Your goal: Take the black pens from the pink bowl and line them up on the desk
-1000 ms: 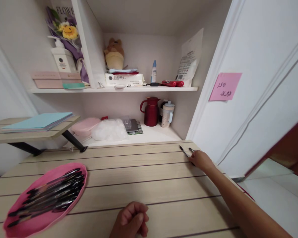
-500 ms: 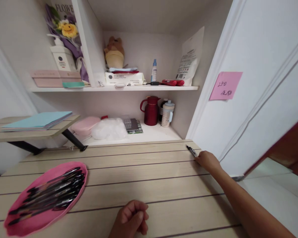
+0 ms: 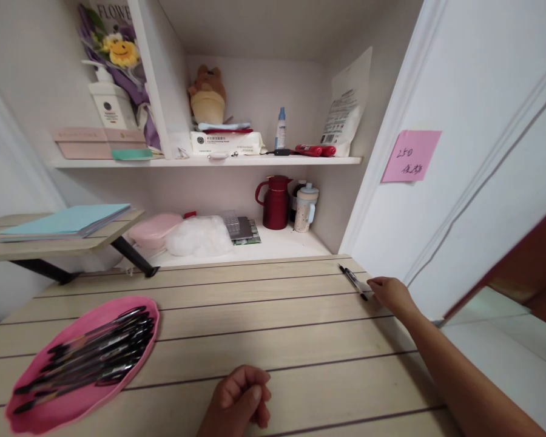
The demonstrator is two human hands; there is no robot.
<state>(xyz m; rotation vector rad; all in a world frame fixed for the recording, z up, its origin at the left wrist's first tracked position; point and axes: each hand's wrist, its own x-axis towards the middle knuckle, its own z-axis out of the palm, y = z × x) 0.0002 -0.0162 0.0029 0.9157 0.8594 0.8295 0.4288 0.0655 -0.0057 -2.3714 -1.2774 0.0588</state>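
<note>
My right hand (image 3: 392, 294) reaches to the far right corner of the wooden table (image 3: 273, 340). Its fingers are curled and pinch the near end of a black pen (image 3: 353, 281), which lies flat on the table and points away toward the shelf. My left hand (image 3: 239, 400) rests at the table's near edge as a closed fist with nothing in it. A pink oval tray (image 3: 79, 403) with several black pens (image 3: 95, 352) sits at the near left, far from both hands.
Behind the table a white shelf (image 3: 273, 246) holds a dark red jug (image 3: 275, 203), a white cup (image 3: 306, 209), a pink box and a plastic bag. A raised board with a blue folder (image 3: 68, 220) stands left. A wall with a pink note (image 3: 411, 156) is on the right.
My right hand has drawn back to the right along the table's edge, and more of the pen's length now shows on the table. My left fist has stayed still.
</note>
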